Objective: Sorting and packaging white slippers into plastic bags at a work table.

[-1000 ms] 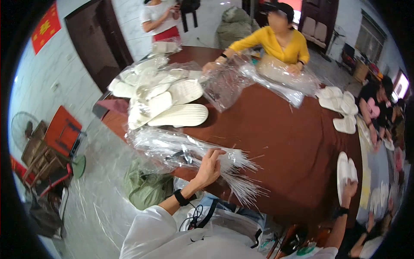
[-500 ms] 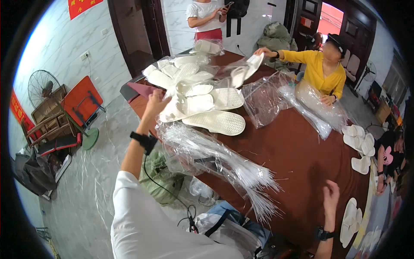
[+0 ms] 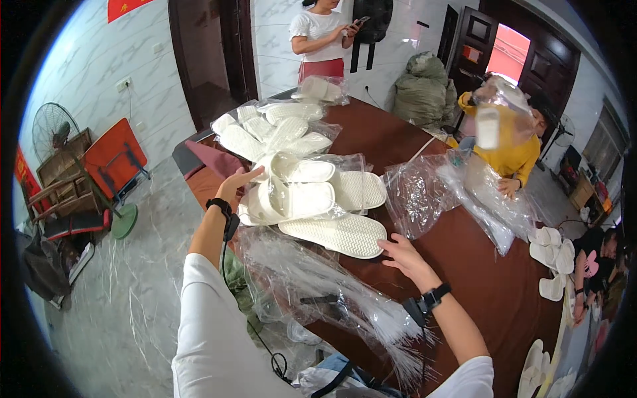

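Note:
A heap of white slippers, some in clear plastic bags, lies on the brown-covered table. My left hand [image 3: 235,186] is at the left end of the near slippers [image 3: 292,199], fingers stretched out and touching or almost touching them. My right hand [image 3: 409,261] has its fingers apart at the toe of the nearest white slipper [image 3: 342,235], which lies sole up; whether they touch it I cannot tell. Between my arms lies a bundle of thin white plastic ties [image 3: 352,308], partly in clear film. Neither hand has lifted anything.
Opposite right, a person in yellow [image 3: 514,149] raises a bagged slipper [image 3: 488,128] beside clear bags [image 3: 424,199]. Another person [image 3: 323,36] stands behind the table holding a phone. More white slippers [image 3: 552,251] lie at the right edge. A fan [image 3: 56,129] stands left.
My right hand has moved left and up from the table's right side to the nearest slipper. My left hand has lowered slightly beside the heap. The person in yellow has raised the bagged slipper.

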A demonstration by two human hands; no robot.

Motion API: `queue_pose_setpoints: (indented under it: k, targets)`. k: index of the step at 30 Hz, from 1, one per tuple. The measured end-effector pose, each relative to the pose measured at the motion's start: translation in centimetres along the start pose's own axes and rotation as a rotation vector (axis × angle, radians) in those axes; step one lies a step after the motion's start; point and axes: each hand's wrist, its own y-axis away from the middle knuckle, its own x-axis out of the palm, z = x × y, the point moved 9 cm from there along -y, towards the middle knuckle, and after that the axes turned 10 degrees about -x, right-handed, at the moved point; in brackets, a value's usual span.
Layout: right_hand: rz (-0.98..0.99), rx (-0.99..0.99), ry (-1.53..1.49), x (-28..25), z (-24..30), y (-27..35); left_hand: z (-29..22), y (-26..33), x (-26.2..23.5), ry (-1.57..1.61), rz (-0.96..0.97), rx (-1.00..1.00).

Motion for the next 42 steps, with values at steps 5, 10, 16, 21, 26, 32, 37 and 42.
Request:
queue_pose_setpoints:
  k: [5,10,16,21,26,32,37,42]
  targets:
    - [0.104,-0.119,-0.364,4.7,0.3,-3.7,-1.3,0.5,0.9,-0.11,0.177,0.003]
    - [0.168,-0.167,-0.521,2.4,-1.7,-4.2,-6.1,3.6,10.0,-0.437,0.464,0.359]
    - [0.007,-0.187,-0.492,-7.9,-3.5,2.2,-4.9,5.7,22.7,-0.478,0.581,0.144]
    - [-0.079,-0.301,-0.435,-16.8,-5.3,9.8,-1.6,9.8,33.8,-0.736,0.963,0.587]
    - [-0.332,-0.273,-0.33,-29.2,-9.0,20.6,1.5,18.0,47.1,-0.564,0.9,0.353]
    - [-0.478,-0.28,-0.378,-35.4,-14.0,28.1,-0.7,25.2,47.0,-0.623,1.172,0.333]
    - [-0.866,-0.485,0.718,-29.7,-6.5,31.6,-7.6,24.2,28.2,-0.412,0.928,0.198]
    - [-0.448,-0.575,0.891,-12.1,-2.5,28.4,-9.6,9.1,11.3,-0.448,0.297,0.341]
